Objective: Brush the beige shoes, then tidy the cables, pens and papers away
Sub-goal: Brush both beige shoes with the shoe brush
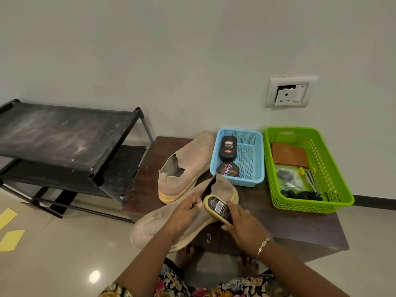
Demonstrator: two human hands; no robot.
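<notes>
My left hand (188, 213) grips a beige knit shoe (154, 226) by its collar and holds it tilted above the front edge of a low brown table (300, 224). My right hand (242, 228) holds a yellow shoe brush (217, 207) with a black label against the shoe's heel side. The second beige shoe (184, 168) lies on the table behind, heel toward me. A green basket (338, 189) at the right holds a brown wallet, black cables and several pens.
A blue basket (255, 159) behind the held shoe carries a polish bottle and a round polish tin. A black two-tier shoe rack (64, 133) stands to the left. A wall socket (289, 92) sits above the baskets. Yellow papers (10, 239) lie on the floor at left.
</notes>
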